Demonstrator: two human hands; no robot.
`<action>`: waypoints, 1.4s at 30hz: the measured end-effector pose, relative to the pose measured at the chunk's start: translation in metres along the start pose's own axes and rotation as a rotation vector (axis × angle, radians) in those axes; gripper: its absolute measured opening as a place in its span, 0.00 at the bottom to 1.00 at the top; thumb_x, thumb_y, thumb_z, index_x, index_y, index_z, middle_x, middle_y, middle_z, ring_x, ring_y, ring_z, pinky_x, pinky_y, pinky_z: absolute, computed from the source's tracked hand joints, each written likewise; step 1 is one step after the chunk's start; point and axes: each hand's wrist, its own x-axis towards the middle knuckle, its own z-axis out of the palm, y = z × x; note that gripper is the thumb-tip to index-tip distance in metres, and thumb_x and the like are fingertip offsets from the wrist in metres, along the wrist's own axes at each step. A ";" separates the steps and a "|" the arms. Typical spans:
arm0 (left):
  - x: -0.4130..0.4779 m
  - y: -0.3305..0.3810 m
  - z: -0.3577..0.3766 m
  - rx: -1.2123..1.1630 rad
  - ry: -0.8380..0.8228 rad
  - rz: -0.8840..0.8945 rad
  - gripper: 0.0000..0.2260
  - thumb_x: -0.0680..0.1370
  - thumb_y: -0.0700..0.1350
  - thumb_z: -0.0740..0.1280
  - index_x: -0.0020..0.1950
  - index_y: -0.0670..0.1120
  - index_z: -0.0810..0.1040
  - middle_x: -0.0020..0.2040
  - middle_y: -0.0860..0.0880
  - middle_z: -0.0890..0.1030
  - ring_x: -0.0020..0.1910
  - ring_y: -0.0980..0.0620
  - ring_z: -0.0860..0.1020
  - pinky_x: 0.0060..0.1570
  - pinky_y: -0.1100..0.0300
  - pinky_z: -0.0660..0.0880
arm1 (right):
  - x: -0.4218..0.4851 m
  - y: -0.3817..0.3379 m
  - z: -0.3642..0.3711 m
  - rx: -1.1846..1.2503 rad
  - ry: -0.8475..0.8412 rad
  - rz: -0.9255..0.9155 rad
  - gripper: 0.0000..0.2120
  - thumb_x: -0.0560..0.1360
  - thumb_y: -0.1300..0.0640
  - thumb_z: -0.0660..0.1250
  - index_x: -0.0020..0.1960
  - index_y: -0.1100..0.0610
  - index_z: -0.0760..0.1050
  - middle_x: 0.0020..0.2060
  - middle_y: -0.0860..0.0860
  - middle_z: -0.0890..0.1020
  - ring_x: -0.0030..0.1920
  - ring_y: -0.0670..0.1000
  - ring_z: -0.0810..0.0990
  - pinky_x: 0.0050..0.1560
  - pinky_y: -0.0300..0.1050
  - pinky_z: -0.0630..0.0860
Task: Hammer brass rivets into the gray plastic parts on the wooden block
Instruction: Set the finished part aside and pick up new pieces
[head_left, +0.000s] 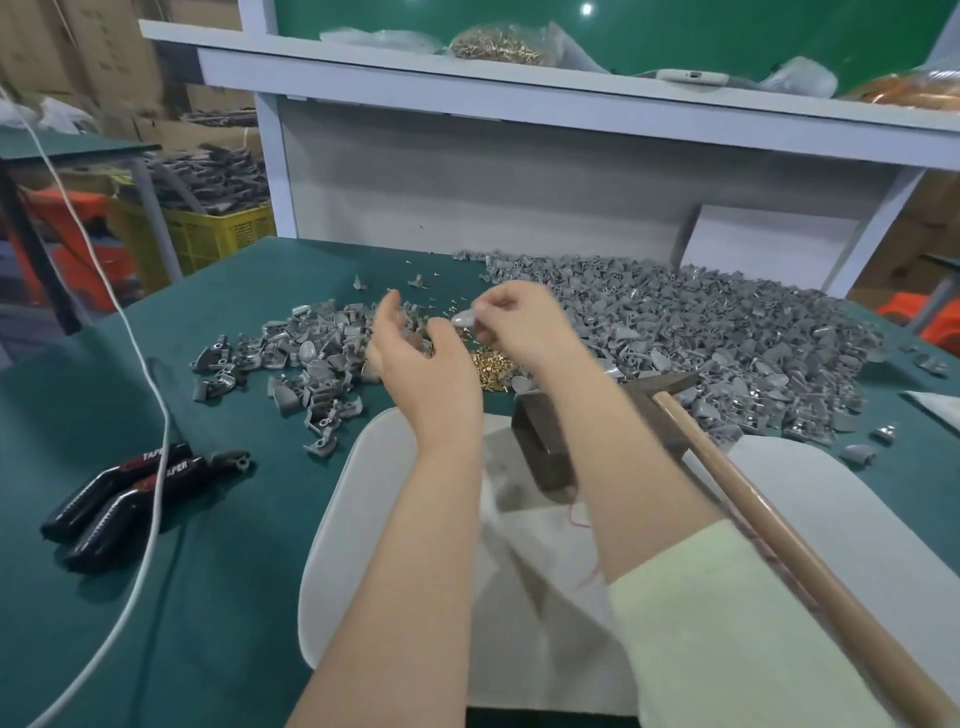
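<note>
Green tabletop (244, 597): right grip (519, 327) pinches a blurred gray part (462, 318) above the brass rivets (491, 366); left grip (410, 343) is loosely wide. Right forearm half hides the wooden block (545, 452) and the hammer (779, 525).

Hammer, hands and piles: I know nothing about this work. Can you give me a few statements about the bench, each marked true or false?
1. No hand holds the hammer. True.
2. The right hand is empty. False: it pinches a gray part.
3. The brass rivets sit in a bowl. False: they lie in a loose heap on the green table.
4. The larger gray pile is on the person's right. True.
5. Two black-handled tools lie at the left of the table. True.
</note>
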 end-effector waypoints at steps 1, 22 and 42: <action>0.000 -0.003 0.001 0.020 -0.060 -0.045 0.16 0.80 0.41 0.61 0.68 0.48 0.71 0.63 0.48 0.74 0.57 0.52 0.74 0.58 0.61 0.70 | -0.004 -0.001 -0.014 0.027 -0.024 0.001 0.06 0.78 0.61 0.63 0.44 0.54 0.77 0.38 0.49 0.82 0.37 0.43 0.80 0.39 0.35 0.77; 0.003 0.004 -0.002 -0.353 0.133 -0.097 0.08 0.81 0.39 0.61 0.42 0.46 0.73 0.41 0.50 0.77 0.36 0.58 0.78 0.40 0.68 0.75 | 0.009 0.018 0.044 -0.794 -0.271 0.057 0.10 0.75 0.65 0.59 0.51 0.61 0.78 0.51 0.58 0.82 0.50 0.58 0.81 0.45 0.45 0.74; 0.001 -0.002 -0.001 -0.240 0.096 -0.155 0.09 0.76 0.37 0.66 0.44 0.51 0.74 0.56 0.41 0.80 0.54 0.46 0.80 0.55 0.57 0.76 | 0.016 0.026 0.057 -0.835 -0.138 0.120 0.13 0.79 0.54 0.57 0.58 0.55 0.77 0.57 0.52 0.79 0.59 0.54 0.76 0.56 0.46 0.73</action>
